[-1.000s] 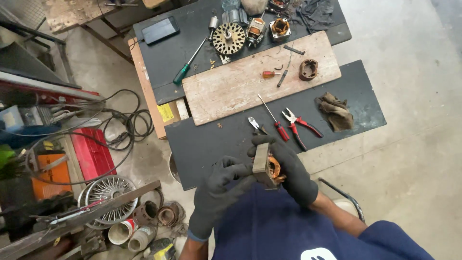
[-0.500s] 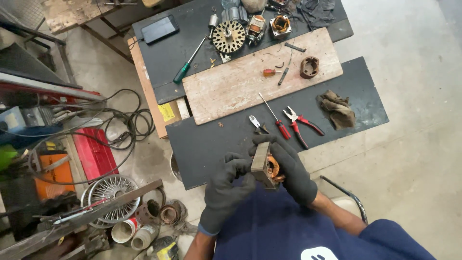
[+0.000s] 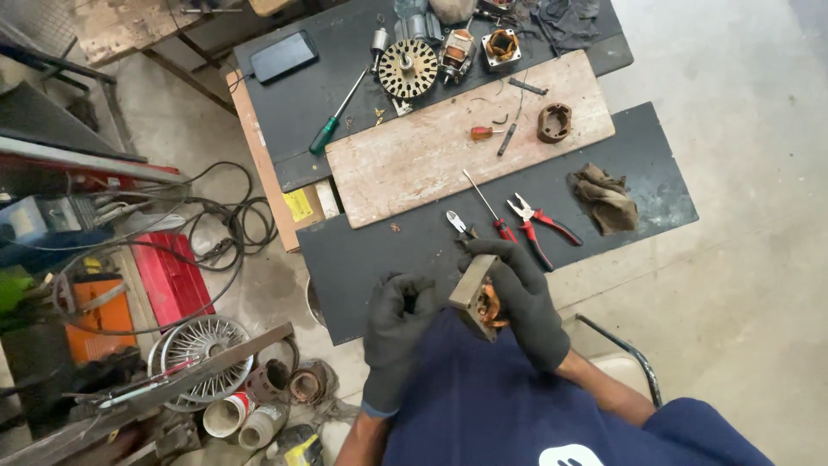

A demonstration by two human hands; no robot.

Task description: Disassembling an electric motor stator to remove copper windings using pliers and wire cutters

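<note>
Two gloved hands work a small motor stator over the dark bench.

The right hand is closed around the motor stator, a square metal block with copper windings, held at the bench's near edge; the left hand, at its 9 o'clock, is curled, and I cannot tell whether it touches it. Red pliers lie at 1 o'clock. On the floor at 8 o'clock, white cups sit open-mouthed, contents unclear.

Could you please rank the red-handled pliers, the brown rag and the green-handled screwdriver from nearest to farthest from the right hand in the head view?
From the right hand:
1. Red-handled pliers, just above it.
2. Brown rag, farther up and right.
3. Green-handled screwdriver, far upper left.
</note>
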